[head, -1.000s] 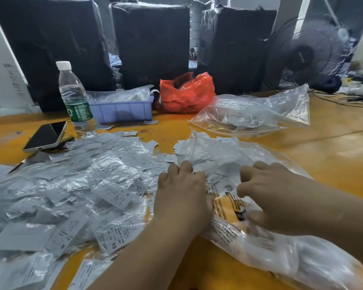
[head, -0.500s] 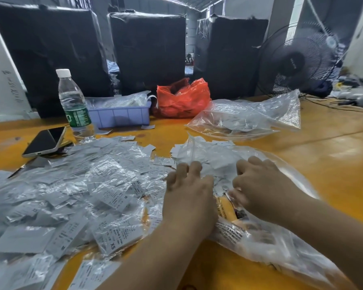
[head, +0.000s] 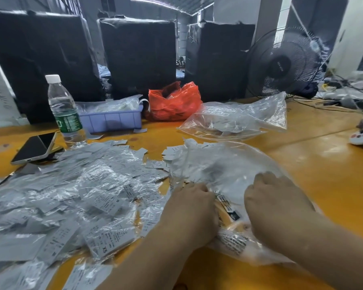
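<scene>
- The big clear plastic bag [head: 218, 164] lies flat on the smooth yellow table [head: 323, 174], right in front of the person. It is thin, shiny and crinkly. Small grey paper tags show through it.
- The left hand [head: 193, 206] rests on the near left edge of the bag. Its fingers are curled close together and grip the bunched plastic there.
- The right hand [head: 275, 204] lies on top of the bag, just beside the left hand. Its fingers are curled under with the knuckles up. The tips are hidden, so I cannot tell if they pinch the plastic.
- A wide messy pile of flat grey tags in shiny clear wrappers [head: 71, 195] lies to the left and touches the bag.
- Behind the pile stand a clear round water bottle with a white cap [head: 64, 109], a flat dark phone [head: 35, 148] and a pale purple plastic tray [head: 111, 120].
- Further back sit a crumpled red plastic bag [head: 174, 105] and a second clear bag [head: 235, 120].
</scene>
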`<state>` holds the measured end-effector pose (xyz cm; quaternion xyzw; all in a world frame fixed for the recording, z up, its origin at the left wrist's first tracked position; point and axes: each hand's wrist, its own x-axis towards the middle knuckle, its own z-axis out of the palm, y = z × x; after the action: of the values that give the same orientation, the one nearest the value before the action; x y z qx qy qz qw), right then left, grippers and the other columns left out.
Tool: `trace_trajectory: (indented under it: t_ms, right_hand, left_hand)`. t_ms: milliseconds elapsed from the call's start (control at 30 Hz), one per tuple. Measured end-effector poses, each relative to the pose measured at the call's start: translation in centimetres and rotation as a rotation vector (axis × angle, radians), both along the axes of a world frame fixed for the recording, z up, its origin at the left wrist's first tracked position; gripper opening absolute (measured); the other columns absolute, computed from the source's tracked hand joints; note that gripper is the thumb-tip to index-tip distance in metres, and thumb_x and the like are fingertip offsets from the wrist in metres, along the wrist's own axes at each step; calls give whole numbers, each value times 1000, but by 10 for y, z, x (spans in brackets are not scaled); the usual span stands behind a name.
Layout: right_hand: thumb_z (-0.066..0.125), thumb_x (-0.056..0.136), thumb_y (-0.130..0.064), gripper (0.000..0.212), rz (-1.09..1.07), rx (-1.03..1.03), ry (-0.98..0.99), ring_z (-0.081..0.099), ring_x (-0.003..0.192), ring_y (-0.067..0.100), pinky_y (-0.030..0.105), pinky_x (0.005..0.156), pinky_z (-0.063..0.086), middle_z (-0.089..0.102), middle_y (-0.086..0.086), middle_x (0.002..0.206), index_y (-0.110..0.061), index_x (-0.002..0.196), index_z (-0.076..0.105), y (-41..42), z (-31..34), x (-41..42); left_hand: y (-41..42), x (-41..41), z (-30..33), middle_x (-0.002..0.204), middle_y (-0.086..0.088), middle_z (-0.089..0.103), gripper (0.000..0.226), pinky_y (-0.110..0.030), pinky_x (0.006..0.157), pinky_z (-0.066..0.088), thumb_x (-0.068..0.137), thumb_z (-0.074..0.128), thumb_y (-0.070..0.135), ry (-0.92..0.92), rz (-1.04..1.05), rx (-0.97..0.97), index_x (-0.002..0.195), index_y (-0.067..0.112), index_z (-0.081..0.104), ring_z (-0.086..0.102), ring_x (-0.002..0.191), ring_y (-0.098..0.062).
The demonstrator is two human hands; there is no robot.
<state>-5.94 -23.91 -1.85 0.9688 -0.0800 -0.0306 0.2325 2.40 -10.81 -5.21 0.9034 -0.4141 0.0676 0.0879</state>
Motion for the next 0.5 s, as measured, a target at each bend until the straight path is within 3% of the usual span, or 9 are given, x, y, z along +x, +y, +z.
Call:
trace_trajectory:
  t_ms: [100, 300, 400, 500]
  right_hand:
    - [42, 92, -21, 36, -45, -125, -7, 37, 113, 29, 38, 94, 33, 47, 12, 123, -12, 126, 48, -7, 1, -1]
    - [57, 92, -18, 18, 261, 56, 13, 42, 108, 22, 33, 93, 42, 47, 3, 113, -17, 110, 57, -19, -7, 5]
    - [54, 89, -12, 11, 22, 213, 36, 46, 98, 23, 32, 82, 48, 46, 12, 120, -8, 99, 58, -24, -8, 14]
    - [44, 83, -12, 44, -175, 268, 14, 42, 114, 31, 35, 88, 41, 40, 21, 131, 2, 125, 44, -35, -10, 30]
  left_hand:
    - [1, -1, 0, 119, 2, 57, 28, -39, 102, 36, 95, 41, 33, 8, 31, 13, 111, 20, 61, 47, 113, -21]
    - [-6, -3, 2, 118, 2, 57, 27, -38, 95, 39, 93, 44, 29, 14, 25, 3, 111, 20, 62, 48, 109, -23]
    - [-5, -2, -1, 120, 5, 57, 30, -36, 96, 39, 96, 42, 32, 51, -8, -13, 115, 22, 62, 46, 110, -20]
    - [-3, -1, -1, 121, 6, 56, 31, -35, 97, 39, 97, 41, 33, 86, -31, -47, 118, 21, 61, 45, 111, -19]
